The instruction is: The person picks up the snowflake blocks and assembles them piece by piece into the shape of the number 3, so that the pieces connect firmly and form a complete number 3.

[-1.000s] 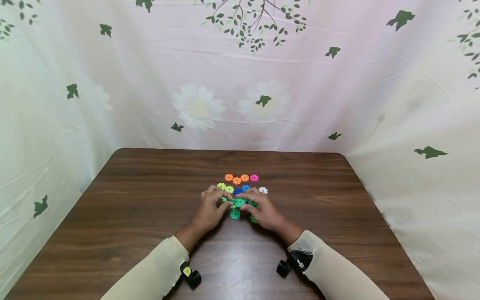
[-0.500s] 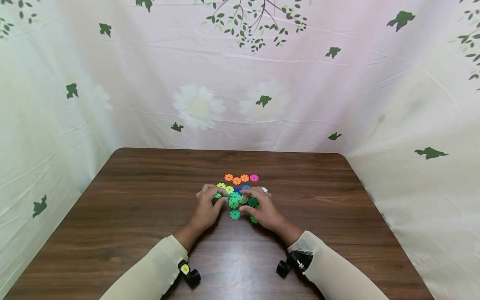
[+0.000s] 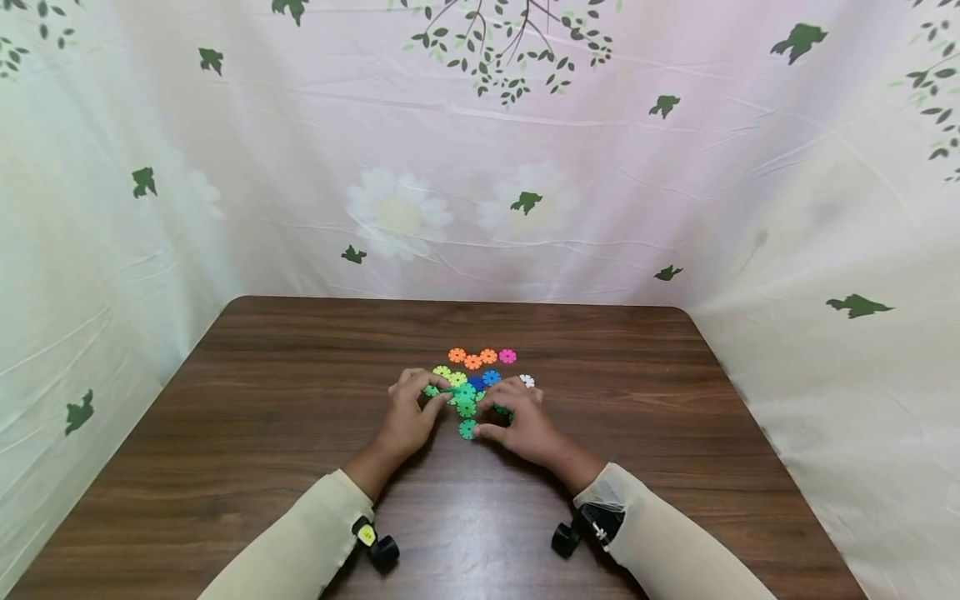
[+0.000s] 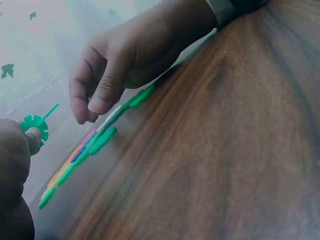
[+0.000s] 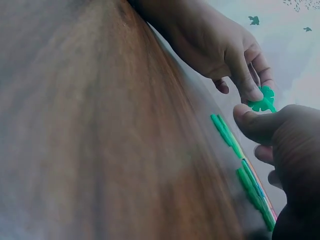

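Observation:
In the head view my left hand (image 3: 407, 419) pinches a pair of joined green snowflake discs (image 3: 466, 392) above the middle of the table. The left wrist view shows one held disc (image 4: 36, 125) face-on, with the other slotted into it edge-on. My right hand (image 3: 527, 425) hovers just to the right, its fingers loosely curved and apart from the thumb, with nothing seen between them. Its thumb tip is close to a loose green disc (image 3: 468, 429). Another green disc (image 3: 431, 390) shows in the gap of my left hand. Green discs under my right hand are partly hidden.
Beyond the hands lie several orange discs (image 3: 472, 362), a pink disc (image 3: 507, 356), yellow-green discs (image 3: 442, 372), blue discs (image 3: 491, 377) and a white disc (image 3: 527, 381). All lie on the brown wooden table (image 3: 300, 400). A printed curtain (image 3: 480, 150) encloses its far side.
My left hand has drawn a little to the left with the joined green discs. My right hand has come away from them, and its thumb has shifted toward the loose disc in front.

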The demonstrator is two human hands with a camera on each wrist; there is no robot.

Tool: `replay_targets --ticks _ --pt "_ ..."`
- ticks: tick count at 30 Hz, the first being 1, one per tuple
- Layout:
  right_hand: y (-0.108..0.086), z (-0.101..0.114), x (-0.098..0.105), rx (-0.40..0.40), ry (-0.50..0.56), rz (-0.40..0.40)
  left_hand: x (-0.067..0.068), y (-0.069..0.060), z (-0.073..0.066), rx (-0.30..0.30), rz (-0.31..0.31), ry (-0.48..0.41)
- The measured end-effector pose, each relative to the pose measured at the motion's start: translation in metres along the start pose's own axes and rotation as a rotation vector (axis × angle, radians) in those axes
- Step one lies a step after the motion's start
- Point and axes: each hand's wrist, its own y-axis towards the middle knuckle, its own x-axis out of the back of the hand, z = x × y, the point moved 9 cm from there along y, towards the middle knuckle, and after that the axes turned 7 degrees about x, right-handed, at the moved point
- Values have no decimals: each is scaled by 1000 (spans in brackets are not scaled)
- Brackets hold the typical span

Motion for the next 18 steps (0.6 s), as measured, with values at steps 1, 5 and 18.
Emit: replay_targets --ticks 1,5,18 --pt "0 0 -1 -10 -17 14 0 0 0 4 2 -3" --pt "0 1 -4 -38 -71 64 0 0 1 12 6 1" --pt "-1 3 -10 2 -118 110 -2 -1 0 27 31 2"
